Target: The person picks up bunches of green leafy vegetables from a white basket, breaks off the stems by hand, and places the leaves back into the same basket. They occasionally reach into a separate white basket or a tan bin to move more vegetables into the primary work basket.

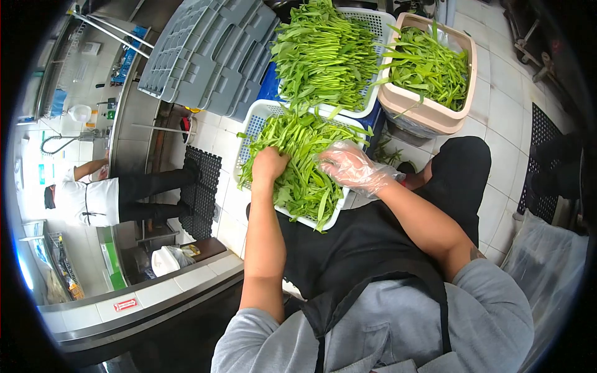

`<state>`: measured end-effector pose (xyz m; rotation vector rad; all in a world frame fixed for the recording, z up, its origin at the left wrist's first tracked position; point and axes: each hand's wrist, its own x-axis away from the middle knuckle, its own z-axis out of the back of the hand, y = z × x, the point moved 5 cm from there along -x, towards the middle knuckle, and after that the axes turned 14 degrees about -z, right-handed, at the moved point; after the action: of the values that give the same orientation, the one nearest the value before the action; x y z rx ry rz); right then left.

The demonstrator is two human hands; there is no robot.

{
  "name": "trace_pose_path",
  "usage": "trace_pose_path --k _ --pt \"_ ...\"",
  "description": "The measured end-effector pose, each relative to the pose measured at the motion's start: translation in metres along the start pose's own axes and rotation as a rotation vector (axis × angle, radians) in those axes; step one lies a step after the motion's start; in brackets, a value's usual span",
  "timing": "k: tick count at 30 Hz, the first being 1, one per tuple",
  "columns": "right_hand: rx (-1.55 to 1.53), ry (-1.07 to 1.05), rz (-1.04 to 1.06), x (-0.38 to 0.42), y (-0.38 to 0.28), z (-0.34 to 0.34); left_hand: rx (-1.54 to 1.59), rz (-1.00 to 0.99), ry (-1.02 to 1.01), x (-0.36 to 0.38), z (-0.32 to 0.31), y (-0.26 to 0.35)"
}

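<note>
A white perforated basket (341,200) in front of my lap holds loose leafy greens (305,180). My left hand (270,165), bare, is in the greens at the left side with its fingers curled around some stems. My right hand (352,166), in a clear plastic glove, rests on the greens at the right with its fingers bent together; what they hold is hidden. Beyond, a second white basket (384,28) carries long green stems (329,56) laid side by side. At its right, a beige bin (398,102) contains more greens (429,68).
Grey plastic crates (205,56) are stacked at the upper left. A co-worker (99,199) in a white shirt stands at a sink counter on the left, on a black mat (202,193). A plastic-covered object (544,267) is at the right. Scraps lie on the tiled floor.
</note>
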<state>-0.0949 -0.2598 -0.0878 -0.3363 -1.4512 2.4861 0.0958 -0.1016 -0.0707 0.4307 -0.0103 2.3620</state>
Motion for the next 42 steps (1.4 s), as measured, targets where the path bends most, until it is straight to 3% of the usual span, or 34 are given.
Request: trace_pose_path --k 5,8,12,16,20,23,26,30,32,34,37,40,42 --pt "0.011 -0.069 -0.005 -0.002 -0.008 0.004 0.141 -0.09 0.127 0.026 0.025 0.017" --pt "0.073 0.336 0.227 0.006 -0.043 0.024 0.097 -0.143 0.205 0.054 0.041 0.044" --pt "0.312 0.322 0.18 0.002 -0.062 0.021 0.031 -0.262 0.283 0.077 0.044 0.065" --pt "0.363 0.355 0.113 -0.002 -0.059 0.013 0.045 -0.345 0.266 0.083 0.036 0.065" --pt "0.461 0.352 0.195 -0.002 -0.052 0.009 0.028 -0.4 0.158 0.088 0.037 0.069" --pt "0.477 0.354 0.254 0.004 -0.048 0.011 -0.011 -0.359 0.113 0.083 0.043 0.047" --pt "0.376 0.345 0.288 0.005 -0.036 0.012 -0.235 -0.023 0.139 0.063 0.051 -0.006" --pt "0.128 0.3 0.304 0.002 -0.026 0.021 -0.083 -0.02 0.572 0.087 0.098 0.0" --pt "0.065 0.183 0.261 0.001 -0.026 0.023 0.283 -0.048 0.505 0.105 0.107 0.045" --pt "0.02 0.208 0.265 0.0 -0.026 0.02 0.23 -0.434 0.503 0.102 0.081 0.07" --pt "-0.072 0.264 0.253 0.0 -0.03 0.022 0.077 -0.428 0.321 0.085 0.05 0.085" --pt "0.035 0.124 0.081 -0.001 -0.022 0.021 0.073 -0.424 0.276 0.077 0.043 0.082" --pt "0.118 0.271 0.231 0.003 -0.035 0.026 0.102 -0.448 0.259 0.077 0.041 0.08"
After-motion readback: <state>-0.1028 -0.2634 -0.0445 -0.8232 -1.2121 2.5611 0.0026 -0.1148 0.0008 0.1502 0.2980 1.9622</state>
